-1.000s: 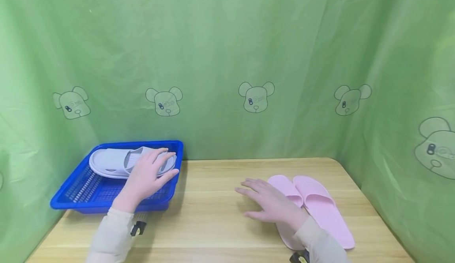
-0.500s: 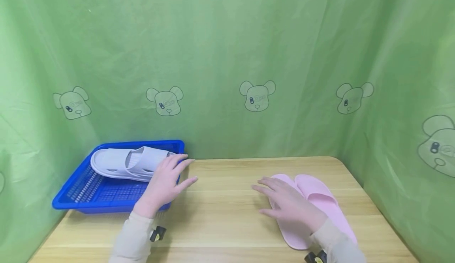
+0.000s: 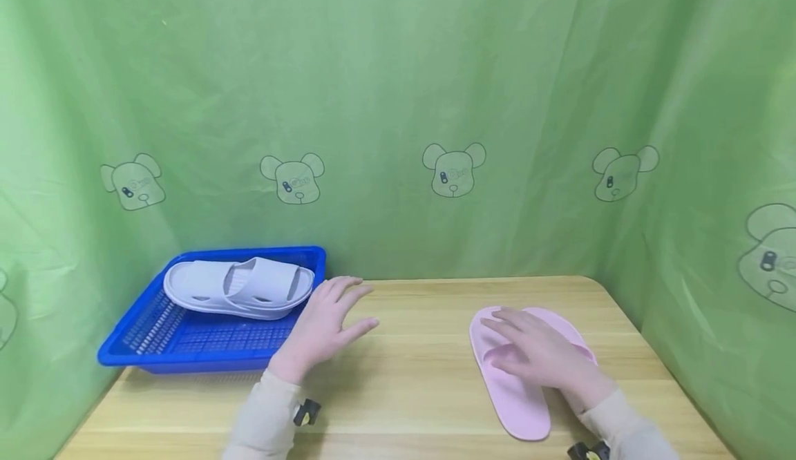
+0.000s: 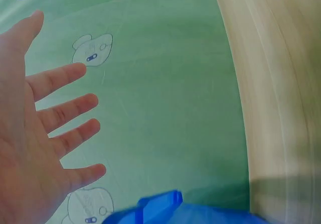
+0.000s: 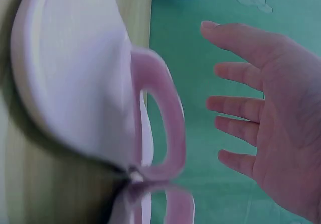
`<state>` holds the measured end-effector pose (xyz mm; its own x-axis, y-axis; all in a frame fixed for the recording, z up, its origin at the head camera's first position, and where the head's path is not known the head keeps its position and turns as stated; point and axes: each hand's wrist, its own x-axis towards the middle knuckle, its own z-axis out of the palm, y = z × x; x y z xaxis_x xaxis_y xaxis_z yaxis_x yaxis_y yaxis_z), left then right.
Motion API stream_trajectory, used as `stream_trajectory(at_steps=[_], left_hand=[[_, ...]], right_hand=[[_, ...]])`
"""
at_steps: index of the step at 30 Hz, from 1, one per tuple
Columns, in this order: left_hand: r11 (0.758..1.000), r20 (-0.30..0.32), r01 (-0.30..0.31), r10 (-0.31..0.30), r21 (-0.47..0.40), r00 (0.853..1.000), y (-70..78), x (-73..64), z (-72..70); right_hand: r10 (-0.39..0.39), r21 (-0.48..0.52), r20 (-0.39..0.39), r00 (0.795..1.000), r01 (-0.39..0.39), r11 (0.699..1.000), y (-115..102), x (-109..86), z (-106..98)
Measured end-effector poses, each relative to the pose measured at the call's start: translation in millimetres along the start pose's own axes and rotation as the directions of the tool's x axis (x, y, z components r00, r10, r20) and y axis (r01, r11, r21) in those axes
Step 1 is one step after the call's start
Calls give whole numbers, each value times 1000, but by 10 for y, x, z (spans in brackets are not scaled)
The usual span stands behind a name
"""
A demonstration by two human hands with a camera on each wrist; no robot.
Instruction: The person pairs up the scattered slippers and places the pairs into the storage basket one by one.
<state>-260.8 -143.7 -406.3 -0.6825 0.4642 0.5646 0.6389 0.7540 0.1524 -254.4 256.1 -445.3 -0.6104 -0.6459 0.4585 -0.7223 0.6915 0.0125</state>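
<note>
Two pink slippers lie side by side on the table; the left pink slipper (image 3: 519, 405) shows most of its sole, the other is largely covered by my right hand (image 3: 541, 353). That hand hovers over the pair with spread fingers and holds nothing; in the right wrist view a gap shows between it and the slipper strap (image 5: 173, 118). My left hand (image 3: 323, 325) floats just right of the blue basket (image 3: 211, 360), fingers spread, palm bare in the left wrist view. A pair of light grey slippers (image 3: 199, 284) rests inside the basket, one seemingly on the other.
The wooden table (image 3: 404, 391) runs between the basket and the pink slippers. Green curtain (image 3: 373, 101) with bear-head prints encloses the back and both sides. Each sleeve carries a small black wrist device (image 3: 307, 412).
My left hand has moved right, from over the grey slippers to beside the basket. My right hand has shifted right, from the left of the pink slippers to above them.
</note>
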Motion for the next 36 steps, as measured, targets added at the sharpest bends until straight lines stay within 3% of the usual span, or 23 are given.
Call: stream_trajectory(at_steps=[8, 17, 28, 36], left_hand=[[1000, 62, 7, -5, -29, 998, 103, 76, 170], [999, 103, -29, 31, -25, 994, 237, 167, 320], [1000, 197, -24, 24, -4, 980, 428, 313, 485], [999, 232, -34, 36, -15, 972, 549, 394, 658]], right_hand=[[118, 8, 37, 992, -118, 993, 171, -143, -107], [291, 58, 136, 947, -301, 952, 247, -300, -188], [349, 97, 153, 924, -366, 926, 412, -394, -268], [361, 100, 146, 921, -377, 921, 582, -495, -277]])
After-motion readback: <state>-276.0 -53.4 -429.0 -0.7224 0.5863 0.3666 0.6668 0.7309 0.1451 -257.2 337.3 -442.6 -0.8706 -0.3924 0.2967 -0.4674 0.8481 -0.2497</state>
